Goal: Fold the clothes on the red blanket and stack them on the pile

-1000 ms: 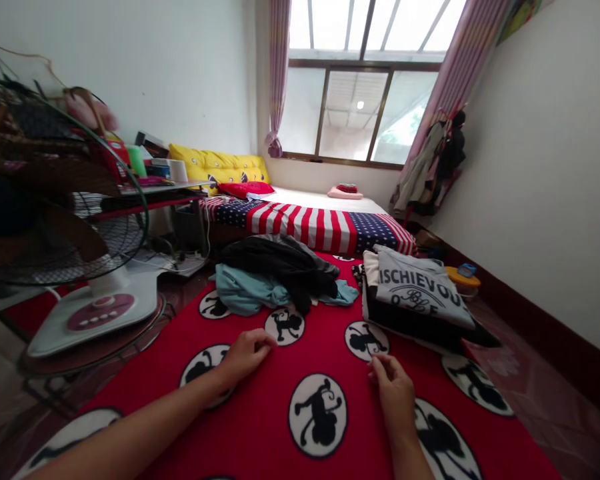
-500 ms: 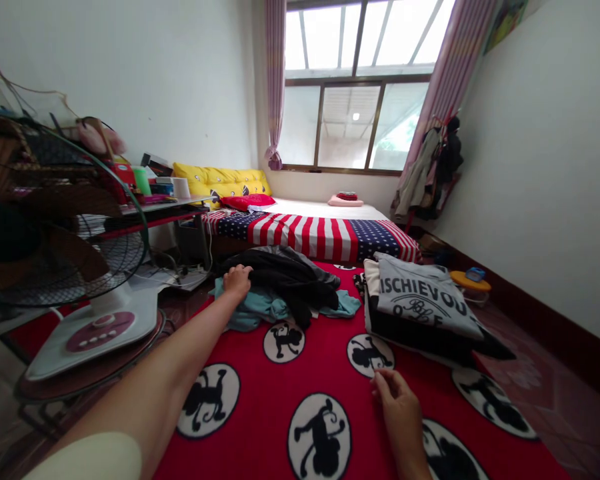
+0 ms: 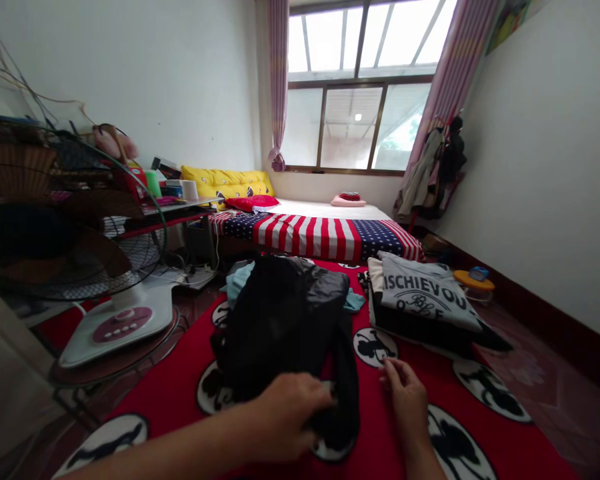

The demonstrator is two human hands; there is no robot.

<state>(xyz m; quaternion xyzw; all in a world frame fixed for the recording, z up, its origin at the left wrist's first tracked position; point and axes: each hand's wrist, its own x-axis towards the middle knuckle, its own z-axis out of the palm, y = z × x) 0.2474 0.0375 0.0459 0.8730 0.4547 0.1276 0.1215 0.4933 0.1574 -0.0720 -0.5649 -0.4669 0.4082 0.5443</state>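
Observation:
My left hand (image 3: 287, 413) grips a black garment (image 3: 285, 320) and holds it bunched up over the red blanket (image 3: 375, 447) with black-and-white cartoon circles. My right hand (image 3: 405, 397) rests on the blanket just right of the garment, fingers loosely curled and holding nothing. A teal garment (image 3: 240, 279) lies behind the black one, mostly hidden by it. A stack of folded clothes (image 3: 425, 303) with a grey printed T-shirt on top sits to the right.
A standing fan (image 3: 80, 267) with a white base stands at the left. Behind it is a cluttered low table (image 3: 175, 203). A mattress with a stars-and-stripes cover (image 3: 320, 233) lies under the window. Clothes hang (image 3: 430, 170) at the right wall.
My left hand took hold of the black garment on the far pile and pulled it toward me, lifting it off the teal one. My right hand stayed on the blanket.

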